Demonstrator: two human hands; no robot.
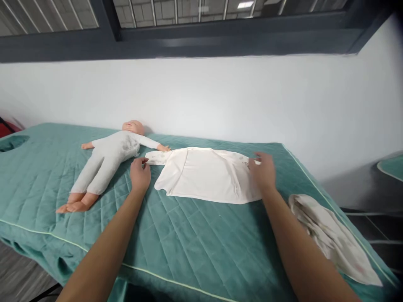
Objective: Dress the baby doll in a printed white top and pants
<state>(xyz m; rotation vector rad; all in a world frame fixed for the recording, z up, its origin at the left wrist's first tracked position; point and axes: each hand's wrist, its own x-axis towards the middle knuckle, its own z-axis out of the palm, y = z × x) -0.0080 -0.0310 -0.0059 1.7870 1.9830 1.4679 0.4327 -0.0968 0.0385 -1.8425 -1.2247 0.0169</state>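
Note:
A small white long-sleeved baby shirt [208, 176] lies flat on a green quilted cover, its sleeves out to both sides. My left hand [140, 173] pinches the cuff of the sleeve on the left. At the opposite sleeve's end, my right hand [263, 171] has its fingers closed on the fabric, partly covering that cuff. A baby doll [110, 151] with a white cloth body lies on its back left of the shirt. One of the doll's hands rests close to the left sleeve.
The green quilted cover [189, 239] has pale piping along its edges. A crumpled whitish cloth [333, 239] lies at its right edge, beside my right forearm. Behind stands a white wall [201, 100] below a dark window frame [201, 40].

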